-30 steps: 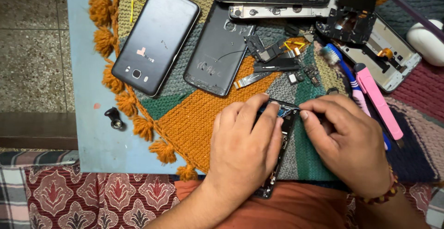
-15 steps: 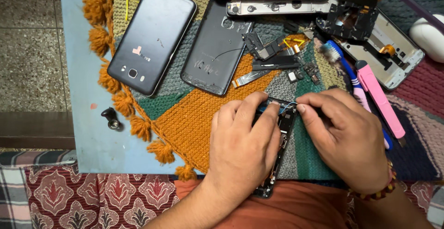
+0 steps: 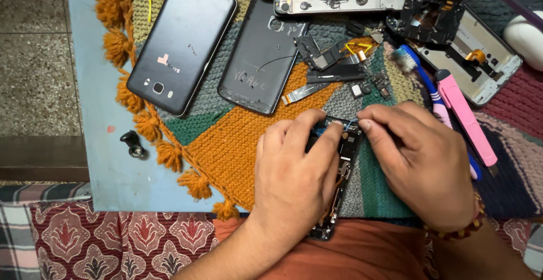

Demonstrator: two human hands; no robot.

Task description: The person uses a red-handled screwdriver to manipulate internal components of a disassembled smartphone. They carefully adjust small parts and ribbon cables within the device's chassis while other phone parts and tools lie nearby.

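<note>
Left hand [image 3: 297, 172] clamps the opened phone [image 3: 339, 169] at the bench's near edge while right hand [image 3: 421, 164] pinches something tiny at its top — a slip could tear it.

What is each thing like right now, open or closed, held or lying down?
Opened phone: back off, insides showing, held by both hands.
Left hand: grips the phone.
Right hand: fingertips pinch at its top end.
Dark phone: whole, lying face down.
Back cover: off, lying flat.
Pink tool: lying untouched.
</note>
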